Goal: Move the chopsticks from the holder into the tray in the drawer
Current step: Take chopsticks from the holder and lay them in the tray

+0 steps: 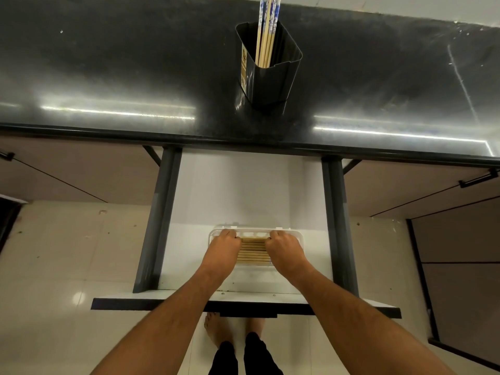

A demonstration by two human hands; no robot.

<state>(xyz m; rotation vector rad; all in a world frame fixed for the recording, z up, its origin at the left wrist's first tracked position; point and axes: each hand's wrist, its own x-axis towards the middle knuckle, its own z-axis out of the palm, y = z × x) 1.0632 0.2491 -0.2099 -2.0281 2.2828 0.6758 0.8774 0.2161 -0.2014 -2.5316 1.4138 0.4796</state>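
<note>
Your fingers are curled over on both sides, knuckles up: the left hand (224,243) and the right hand (284,244) each sit on one end of the chopsticks (253,252) already lying flat in the tray (301,239). They look pinched or pressed at the ends, though from above you cannot see the fingertips themselves, so whether you grip the bundle or only bear down on it cannot be told.

Squaring the bundle seems to be the step in hand. Push the two ends towards each other evenly, keep the sticks lying side by side across the tray, and let go only when none rides up on its neighbour (a crossed stick will take room the next lot needs).

The tray sits towards the front of the open drawer (243,190), whose white floor stretches bare behind it. More chopsticks (266,39) stand upright in the black holder (273,82) on the dark countertop (108,63), well beyond the drawer, so the job is only part done by my reckoning.

Between tray and holder runs the counter's front edge, overhanging the drawer's rear. Lift your hands clear of it before reaching forward. The holder looks light and tall; draw the sticks straight up, or it may tip.
</note>
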